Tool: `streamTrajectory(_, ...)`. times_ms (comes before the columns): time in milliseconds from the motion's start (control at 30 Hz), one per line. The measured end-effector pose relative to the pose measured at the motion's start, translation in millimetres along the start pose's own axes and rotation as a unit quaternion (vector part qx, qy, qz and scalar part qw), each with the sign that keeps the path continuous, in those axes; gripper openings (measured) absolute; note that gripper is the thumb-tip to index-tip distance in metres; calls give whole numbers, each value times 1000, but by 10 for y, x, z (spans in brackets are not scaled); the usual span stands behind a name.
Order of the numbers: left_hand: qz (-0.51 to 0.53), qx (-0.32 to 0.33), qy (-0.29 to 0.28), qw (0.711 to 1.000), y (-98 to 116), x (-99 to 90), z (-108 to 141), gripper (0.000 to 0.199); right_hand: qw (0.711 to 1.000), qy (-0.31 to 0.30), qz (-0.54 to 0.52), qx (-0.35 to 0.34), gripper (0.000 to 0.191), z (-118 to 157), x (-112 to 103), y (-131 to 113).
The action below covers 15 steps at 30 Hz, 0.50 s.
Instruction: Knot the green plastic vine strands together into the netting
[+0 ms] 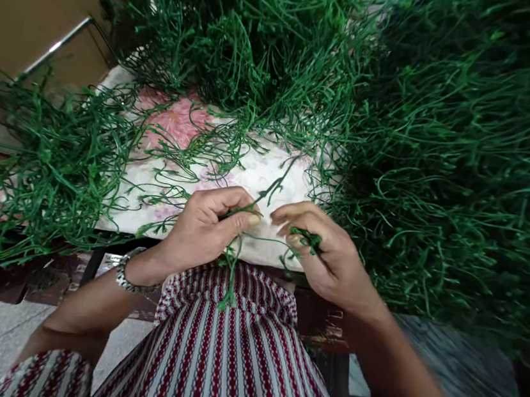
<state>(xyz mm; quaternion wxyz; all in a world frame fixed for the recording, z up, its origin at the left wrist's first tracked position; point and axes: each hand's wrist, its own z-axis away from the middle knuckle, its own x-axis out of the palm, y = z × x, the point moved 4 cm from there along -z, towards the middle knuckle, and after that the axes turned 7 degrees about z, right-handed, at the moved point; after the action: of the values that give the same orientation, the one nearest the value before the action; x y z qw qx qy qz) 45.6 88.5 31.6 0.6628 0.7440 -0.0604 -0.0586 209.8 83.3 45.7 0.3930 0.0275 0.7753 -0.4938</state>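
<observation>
My left hand pinches a thin green plastic stem between thumb and fingers; one end points up and right over the cloth, and another branch hangs down in front of the striped garment. Just to the right, my right hand is curled round a small bunch of green pieces, its index finger and thumb close to the left fingertips but apart from them. Both hands are over the near edge of a white flowered cloth, where loose green stems are scattered.
A large heap of green stems fills the right side, and another pile stands at the back. A smaller tangle lies at the left, near a metal bar. Below the cloth is a dark reddish edge.
</observation>
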Motion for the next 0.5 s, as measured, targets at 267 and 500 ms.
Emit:
streamTrajectory(267,-125,107,97,981,-64,140,71,9,916,82,-333,206,24,-9,477,115)
streamTrajectory(500,-222,263,134,929,-79,257,213,13,769,17,-569,290,32,68,727,135)
